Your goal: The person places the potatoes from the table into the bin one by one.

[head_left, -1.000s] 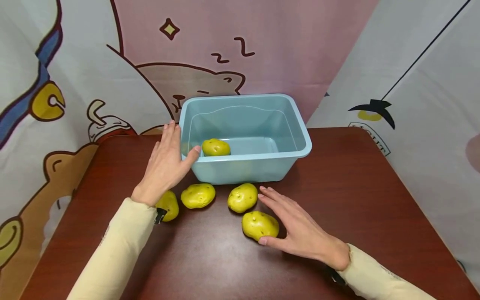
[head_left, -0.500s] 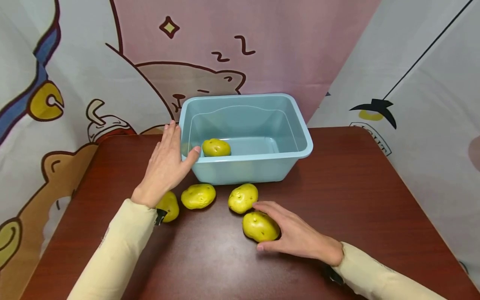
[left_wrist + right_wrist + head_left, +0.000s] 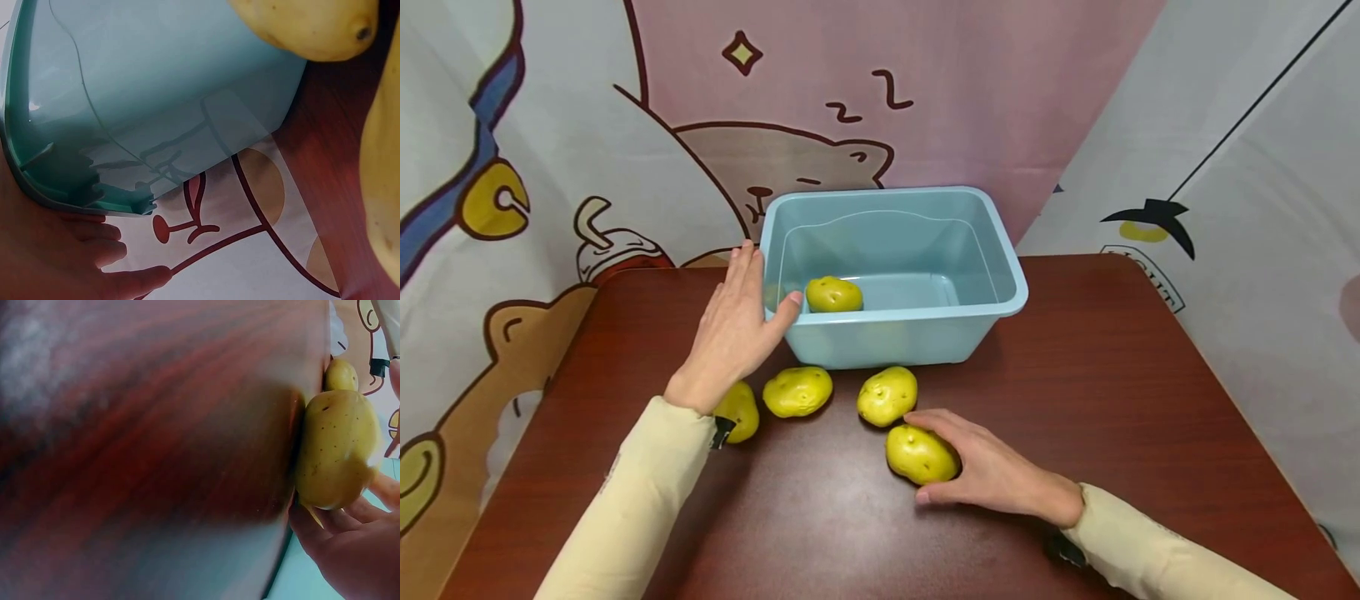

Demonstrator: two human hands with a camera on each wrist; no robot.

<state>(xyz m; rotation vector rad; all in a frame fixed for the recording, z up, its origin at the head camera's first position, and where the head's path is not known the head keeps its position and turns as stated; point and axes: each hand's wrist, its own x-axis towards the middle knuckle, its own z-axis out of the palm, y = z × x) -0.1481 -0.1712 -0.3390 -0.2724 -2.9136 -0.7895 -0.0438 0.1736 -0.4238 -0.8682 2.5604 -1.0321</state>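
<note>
Along the left side of a light blue plastic bin point(image 3: 895, 337), my left hand point(image 3: 726, 333) rests with straight fingers, its thumb reaching across the front left rim corner. One yellow potato point(image 3: 834, 294) lies inside the bin, toward its left. My right hand point(image 3: 992, 467) curves round another potato point(image 3: 921, 455) on the table, fingers at its far side and thumb at its near side. The right wrist view shows fingertips point(image 3: 312, 531) against that potato. Just beyond it lies a third potato point(image 3: 887, 396), close to the bin.
Two more potatoes lie before the bin, one potato point(image 3: 797, 392) near its front left corner and one potato point(image 3: 739, 412) partly hidden by the left wrist. The brown table point(image 3: 1150, 400) meets a cartoon-printed curtain point(image 3: 970, 92) behind the bin.
My right hand has moved slightly left and down over the nearest potato, its fingers drawing in round it. The left hand, bin and potatoes stay in place.
</note>
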